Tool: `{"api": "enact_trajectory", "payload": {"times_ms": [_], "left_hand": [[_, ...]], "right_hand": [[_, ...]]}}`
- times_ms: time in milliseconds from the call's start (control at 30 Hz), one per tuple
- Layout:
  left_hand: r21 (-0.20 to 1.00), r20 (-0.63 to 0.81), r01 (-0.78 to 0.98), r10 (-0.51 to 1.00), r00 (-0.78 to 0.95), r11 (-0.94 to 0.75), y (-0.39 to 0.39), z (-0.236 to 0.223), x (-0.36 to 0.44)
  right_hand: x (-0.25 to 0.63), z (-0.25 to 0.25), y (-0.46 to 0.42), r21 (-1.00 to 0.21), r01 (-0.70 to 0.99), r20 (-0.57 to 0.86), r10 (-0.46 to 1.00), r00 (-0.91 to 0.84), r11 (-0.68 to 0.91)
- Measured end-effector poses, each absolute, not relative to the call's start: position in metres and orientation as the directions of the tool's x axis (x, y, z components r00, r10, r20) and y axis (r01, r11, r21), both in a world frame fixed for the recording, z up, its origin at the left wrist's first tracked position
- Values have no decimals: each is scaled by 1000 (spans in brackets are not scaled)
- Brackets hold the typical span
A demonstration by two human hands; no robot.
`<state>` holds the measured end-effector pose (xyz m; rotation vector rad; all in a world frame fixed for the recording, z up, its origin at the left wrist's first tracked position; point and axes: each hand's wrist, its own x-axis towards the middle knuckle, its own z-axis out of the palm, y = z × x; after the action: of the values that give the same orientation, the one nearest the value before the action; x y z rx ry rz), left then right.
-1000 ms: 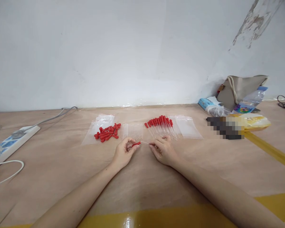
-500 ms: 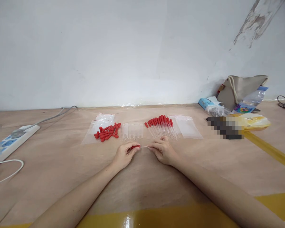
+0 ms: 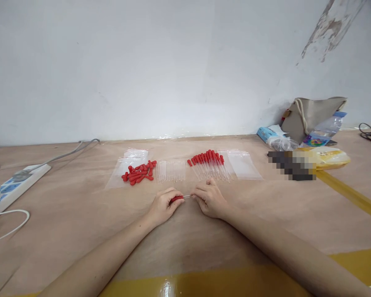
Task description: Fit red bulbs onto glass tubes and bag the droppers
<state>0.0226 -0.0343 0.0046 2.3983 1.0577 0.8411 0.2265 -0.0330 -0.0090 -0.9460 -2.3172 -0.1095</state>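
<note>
Between finger and thumb, my left hand (image 3: 164,206) pinches a red rubber dropper bulb (image 3: 177,198). My right hand (image 3: 210,200) is closed on a thin clear glass dropper tube (image 3: 186,196), whose left end meets the bulb's mouth; how far it sits inside is hidden. Beyond my left hand lies a heap of loose red bulbs (image 3: 139,173) on a clear plastic bag. A row of bare glass tubes (image 3: 171,171) lies to its right. Past my right hand, several droppers with red bulbs fitted (image 3: 208,163) are fanned out side by side.
A clear zip bag (image 3: 244,165) lies right of the droppers. Farther right are a blurred dark object (image 3: 292,166), a yellow packet (image 3: 332,158), a blue tissue pack (image 3: 267,134) and a grey bag (image 3: 315,117). A white power strip (image 3: 21,185) with cables stands at the left.
Both hands have come slightly nearer to me with the bulb and tube. Less of the tube shows between my hands. The view has shifted slightly.
</note>
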Motion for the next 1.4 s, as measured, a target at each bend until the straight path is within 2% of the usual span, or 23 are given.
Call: {"api": "enact_trajectory", "payload": {"times_ms": [100, 233, 333, 433, 500, 567, 633, 733, 867, 1167, 1400], "left_hand": [[532, 366, 522, 737, 568, -666, -32, 6, 22], [491, 392, 501, 694, 604, -713, -24, 6, 17], [503, 452, 533, 732, 510, -681, -19, 3, 11], [559, 460, 601, 817, 349, -571, -15, -2, 6], [562, 408, 635, 846, 344, -530, -15, -4, 4], [538, 360, 650, 843, 399, -537, -15, -3, 3], [519, 351, 639, 823, 446, -568, -15, -2, 4], [511, 360, 619, 802, 476, -597, -15, -1, 5], [508, 364, 611, 794, 487, -607, -15, -2, 4], [509, 362, 606, 791, 494, -611, -15, -2, 5], [511, 367, 603, 790, 491, -613, -15, -1, 4]], "right_hand": [[225, -6, -34, -144, 657, 558, 609, -564, 740], [222, 1, -36, -61, 692, 497, 623, -604, 720], [223, 6, -36, -47, 767, 478, 689, -545, 639], [232, 11, -26, -224, 877, 462, 838, -289, 425], [240, 16, -12, -380, 892, 401, 912, -80, 245], [246, 21, 4, -475, 874, 342, 937, 73, 105], [248, 24, 20, -500, 866, 311, 937, 158, 20], [244, 24, 37, -464, 883, 284, 934, 218, -65], [234, 15, 48, -426, 898, 265, 933, 243, -112], [229, 9, 46, -419, 901, 225, 949, 223, -112], [228, 11, 42, -466, 882, 299, 925, 235, -73]]}}
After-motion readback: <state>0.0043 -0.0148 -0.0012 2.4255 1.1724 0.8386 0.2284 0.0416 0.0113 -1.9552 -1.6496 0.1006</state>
